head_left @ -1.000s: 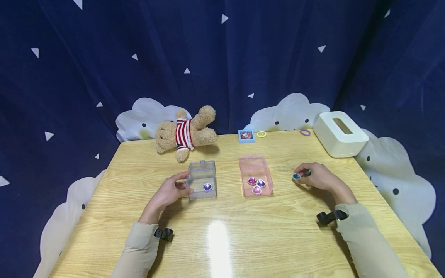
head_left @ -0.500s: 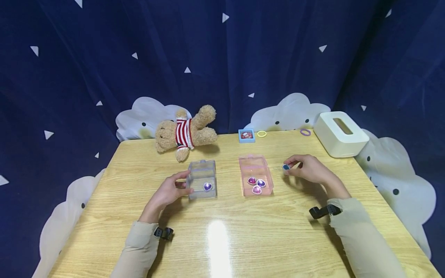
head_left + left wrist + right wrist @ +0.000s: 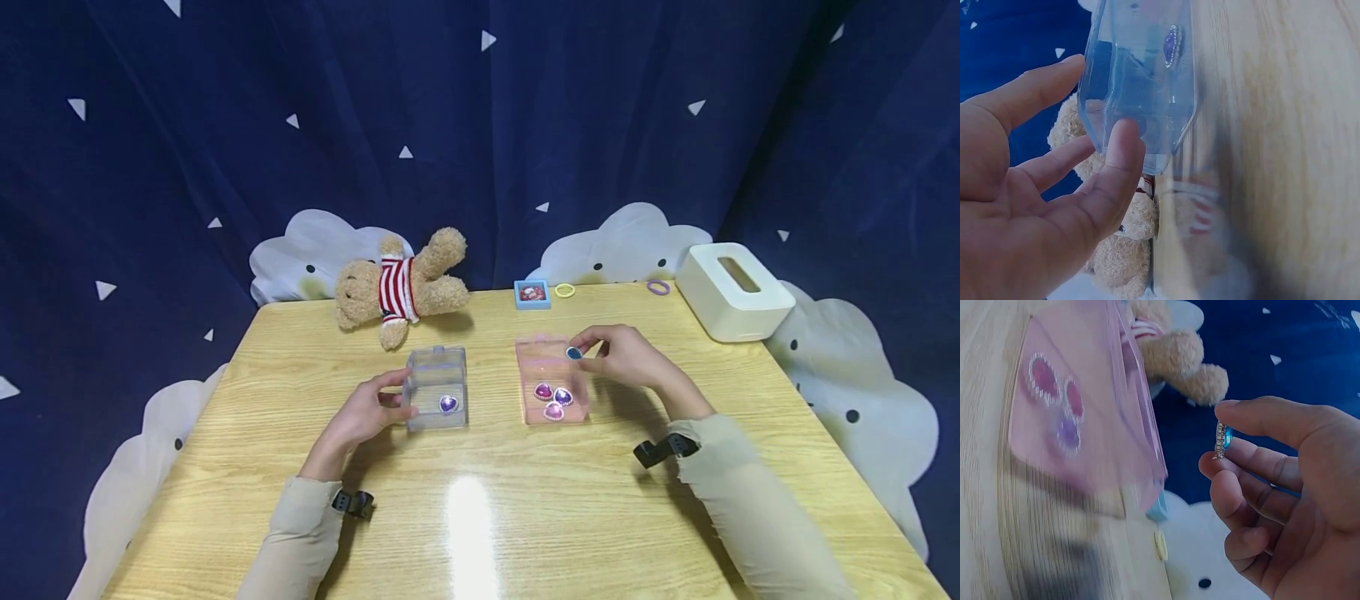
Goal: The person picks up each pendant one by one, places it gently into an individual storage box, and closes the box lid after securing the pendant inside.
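Observation:
My right hand [image 3: 624, 357] pinches a blue gem [image 3: 574, 353] with a beaded silver rim between thumb and fingertips. It is held above the right side of an open pink clear box [image 3: 534, 412]. Inside that box lie a magenta gem [image 3: 543, 391], a purple gem [image 3: 562, 397] and a pink gem [image 3: 553, 411]. To the left, my left hand [image 3: 370, 412] rests its extended fingers against the left side of an open bluish clear box [image 3: 435, 422]. That box holds one violet gem [image 3: 448, 404]. In the right wrist view, the blue gem [image 3: 1227, 437] shows edge-on.
Behind the boxes, a teddy bear [image 3: 397, 287] in a striped shirt lies on its side. A small blue frame [image 3: 532, 294], a yellow ring [image 3: 565, 284] and a purple ring [image 3: 658, 287] lie along the back edge. A white tissue box [image 3: 731, 308] stands at the back right.
My right hand has moved left with the blue gem, from the right of the pink box to above its right side. The left hand has stayed at the bluish box.

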